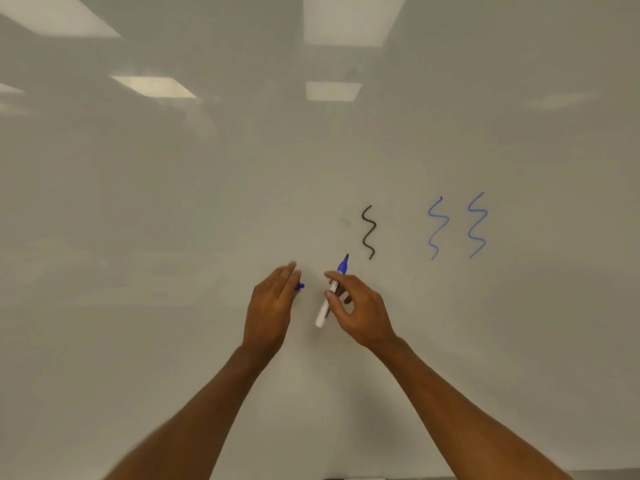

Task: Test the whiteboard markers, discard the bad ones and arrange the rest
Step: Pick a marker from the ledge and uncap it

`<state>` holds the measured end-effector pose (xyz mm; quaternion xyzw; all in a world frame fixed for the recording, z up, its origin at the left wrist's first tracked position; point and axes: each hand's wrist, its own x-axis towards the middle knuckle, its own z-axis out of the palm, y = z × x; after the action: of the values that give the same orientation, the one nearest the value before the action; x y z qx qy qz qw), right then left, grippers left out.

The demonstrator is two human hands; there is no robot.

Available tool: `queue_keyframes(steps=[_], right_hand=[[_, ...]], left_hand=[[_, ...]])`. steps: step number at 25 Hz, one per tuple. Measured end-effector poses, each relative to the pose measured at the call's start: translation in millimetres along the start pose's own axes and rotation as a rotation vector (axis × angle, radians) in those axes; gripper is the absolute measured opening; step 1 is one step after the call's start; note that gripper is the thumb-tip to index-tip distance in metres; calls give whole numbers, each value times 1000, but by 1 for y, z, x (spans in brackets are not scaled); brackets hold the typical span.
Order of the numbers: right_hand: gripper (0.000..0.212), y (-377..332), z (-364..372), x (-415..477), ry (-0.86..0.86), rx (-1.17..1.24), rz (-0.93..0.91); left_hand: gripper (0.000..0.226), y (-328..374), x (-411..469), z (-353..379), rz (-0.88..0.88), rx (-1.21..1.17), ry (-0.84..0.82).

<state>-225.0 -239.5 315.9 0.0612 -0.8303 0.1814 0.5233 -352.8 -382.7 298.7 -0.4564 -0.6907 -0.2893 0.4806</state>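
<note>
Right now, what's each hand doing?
Left hand: holding the blue cap.
Right hand: gripping the uncapped blue marker.

Your left hand [273, 306] hides most of the cap [300, 286]. Only a blue bit peeks out on its right, and the blurred fingers leave the grip unclear. Your right hand [360, 313] covers the marker's [322, 311] middle. The mark [345, 220] left of the black squiggle [369, 232] is too faint to read.
</note>
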Motion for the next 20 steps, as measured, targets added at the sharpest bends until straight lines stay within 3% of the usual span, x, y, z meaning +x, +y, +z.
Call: queue_keyframes(steps=[3,5,6,10,14,20], right_hand=[[59,-9,-3,40,46,-16,-108],[73,-12,-2,54,67,-16,-88],[71,-12,0,59,106,-3,-71],[29,-13,9,76,354,-14,-218],[24,-15,15,87,384,131,13],[19,3,28,102,528,-73,-24]], left_hand=[[44,-17,42,-16,18,56,61],[45,-26,59,-21,56,74,63],[46,-30,65,-21,73,81,58],[45,-38,84,-18,129,93,39],[48,-38,89,-5,109,60,40],[49,-42,86,13,102,84,119]])
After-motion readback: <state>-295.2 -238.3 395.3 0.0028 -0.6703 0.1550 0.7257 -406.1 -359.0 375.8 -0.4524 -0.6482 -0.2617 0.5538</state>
